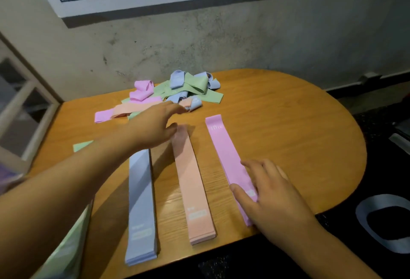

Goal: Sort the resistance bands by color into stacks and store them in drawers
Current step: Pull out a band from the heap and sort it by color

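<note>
Left hand (155, 124) open, empty, fingers extended beside the unsorted pile (177, 91) on the desk (288, 123). Right hand (271, 194) relaxed, fingers resting on pink stack (223, 143); peach stack (193, 181) and blue stack (140, 201) alongside.

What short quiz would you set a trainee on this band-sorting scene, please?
1. True or false: the right hand rests on the near end of the pink stack.
2. Which stack lies between the blue stack and the pink stack? A: a yellow stack. B: the peach stack. C: a red stack.
3. Fill in: the left hand reaches toward the unsorted ___ of bands at the far side of the table.

Key: 1 true; 2 B; 3 pile.
</note>
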